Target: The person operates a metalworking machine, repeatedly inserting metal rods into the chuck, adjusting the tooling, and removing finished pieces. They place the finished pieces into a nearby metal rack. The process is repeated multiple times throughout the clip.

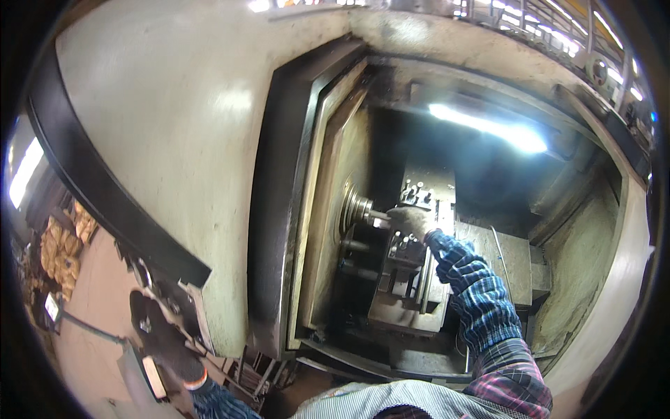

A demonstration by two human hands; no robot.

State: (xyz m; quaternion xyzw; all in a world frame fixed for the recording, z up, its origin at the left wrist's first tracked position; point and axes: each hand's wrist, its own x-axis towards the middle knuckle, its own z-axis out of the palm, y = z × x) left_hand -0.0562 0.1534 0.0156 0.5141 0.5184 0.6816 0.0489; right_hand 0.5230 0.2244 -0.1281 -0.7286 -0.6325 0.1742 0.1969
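My right arm, in a blue checked sleeve, reaches into a lathe's opening. My gloved right hand [410,221] is closed at the end of a short shiny metal cylinder [379,219], which sticks out from the round chuck [354,208] on the left. Glove and glare hide most of the fingertips. Just behind and in front of that hand is the tool holder [417,194], with several bolts standing up from it. My left hand [166,339], in a dark glove, is low on the left beside the machine's front panel edge; its fingers blend together in shadow.
A pale sliding door [167,126] with a dark edge [279,202] borders the opening on the left. A bright lamp [488,128] shines inside at the top. The metal slide [408,311] lies below the tool holder. Tan bundles [61,255] sit at far left.
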